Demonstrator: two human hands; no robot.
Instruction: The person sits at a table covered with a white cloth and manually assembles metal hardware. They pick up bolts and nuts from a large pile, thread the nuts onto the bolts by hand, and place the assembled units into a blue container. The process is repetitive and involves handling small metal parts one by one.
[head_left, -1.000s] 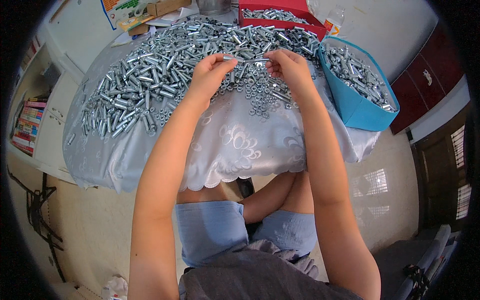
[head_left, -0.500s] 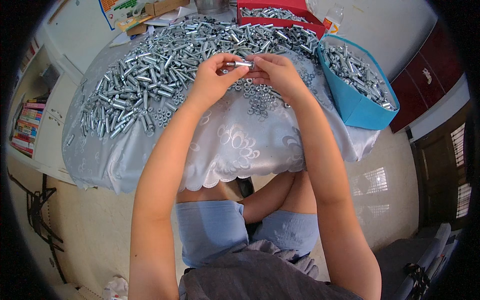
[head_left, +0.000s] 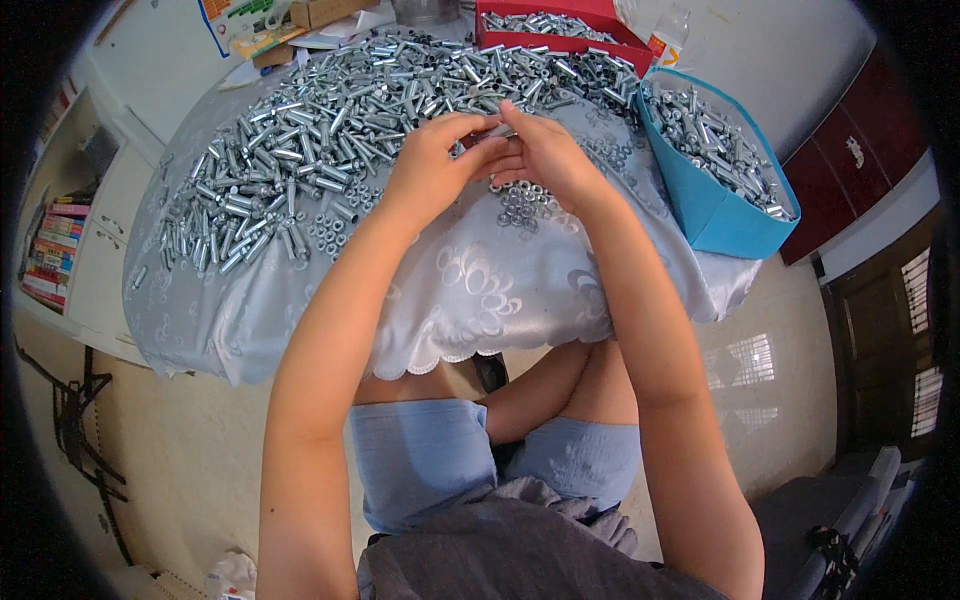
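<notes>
Both hands meet over the near edge of a heap of silver sleeve anchor bolts [head_left: 300, 135]. A single sleeve anchor [head_left: 502, 130] sits between them, mostly covered by the fingers. My left hand [head_left: 438, 165] pinches its left end between thumb and fingers. From the other side my right hand [head_left: 552, 158] closes on it, thumb raised on top and fingers curled beneath. Just below the hands lie loose nuts and washers [head_left: 518, 205] on the pale patterned tablecloth [head_left: 470, 290].
A blue fabric bin [head_left: 735, 225] full of anchors stands on the table's right side. Behind the heap are a red box [head_left: 570, 40] with more bolts and a clear plastic bottle [head_left: 668, 38]. More nuts [head_left: 328, 232] lie at the heap's front left.
My hands have drawn closer together around the sleeve anchor, which showed plainly before and is now mostly covered. The right thumb has risen. The surroundings look the same.
</notes>
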